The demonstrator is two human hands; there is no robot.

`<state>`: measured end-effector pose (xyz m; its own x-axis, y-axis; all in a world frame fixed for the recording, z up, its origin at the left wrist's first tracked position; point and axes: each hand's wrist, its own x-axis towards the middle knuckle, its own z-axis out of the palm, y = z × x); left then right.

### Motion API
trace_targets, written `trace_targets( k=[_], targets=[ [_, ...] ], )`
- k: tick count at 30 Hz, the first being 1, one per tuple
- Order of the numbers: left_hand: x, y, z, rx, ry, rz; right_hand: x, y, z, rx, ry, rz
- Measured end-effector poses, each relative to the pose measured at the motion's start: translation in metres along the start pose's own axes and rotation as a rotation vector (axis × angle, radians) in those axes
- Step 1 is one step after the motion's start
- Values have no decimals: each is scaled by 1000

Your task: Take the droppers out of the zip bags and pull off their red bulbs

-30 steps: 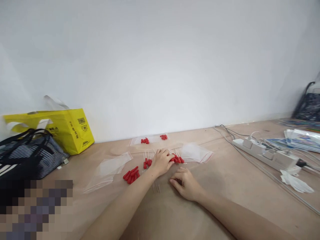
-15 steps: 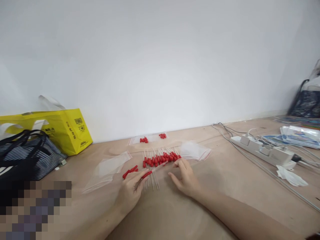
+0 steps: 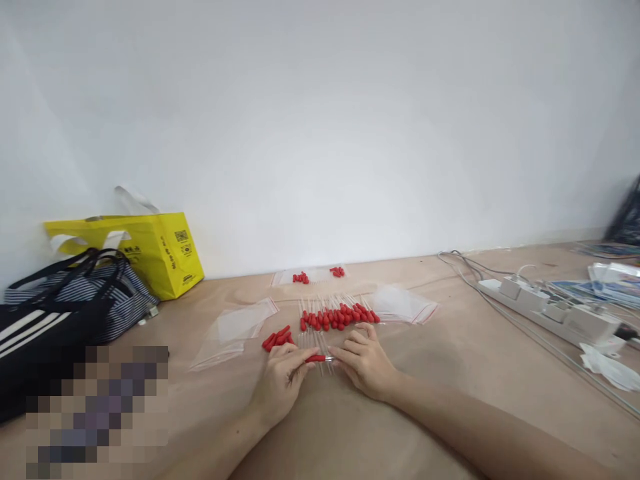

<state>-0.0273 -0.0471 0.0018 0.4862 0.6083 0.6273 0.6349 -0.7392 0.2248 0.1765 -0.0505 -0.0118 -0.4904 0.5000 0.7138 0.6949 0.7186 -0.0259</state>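
Note:
My left hand (image 3: 287, 377) pinches a red rubber bulb (image 3: 315, 359) between thumb and fingers. Its end meets a clear dropper tube (image 3: 329, 359), whose other end my right hand (image 3: 363, 363) grips; how far the two overlap is too small to tell. Under and between the hands lie several bare clear tubes (image 3: 310, 341). Just beyond is a row of droppers with red bulbs (image 3: 340, 317), their tubes pointing away from me. A small heap of loose red bulbs (image 3: 277, 339) rests behind my left fingers.
Clear zip bags lie left (image 3: 240, 322) and right (image 3: 400, 303) of the row. Against the wall, another bag (image 3: 320, 275) has red-bulbed droppers on it or in it. A yellow bag (image 3: 175, 260) and striped bag (image 3: 130, 300) stand left; a power strip (image 3: 555, 313) with cables lies right.
My right hand has come down and left from the row and now holds a clear tube. The left hand's red bulb has moved up to that tube's end. The camera view has shifted left.

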Motion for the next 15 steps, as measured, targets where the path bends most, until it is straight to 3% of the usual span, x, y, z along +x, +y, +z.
trace_targets(
  k=[7, 15],
  targets=[
    [6, -3, 3, 221, 30, 191, 5, 1, 3, 11, 11, 3],
    [6, 5, 4, 231, 82, 195, 5, -2, -1, -28, -23, -35]
  ],
)
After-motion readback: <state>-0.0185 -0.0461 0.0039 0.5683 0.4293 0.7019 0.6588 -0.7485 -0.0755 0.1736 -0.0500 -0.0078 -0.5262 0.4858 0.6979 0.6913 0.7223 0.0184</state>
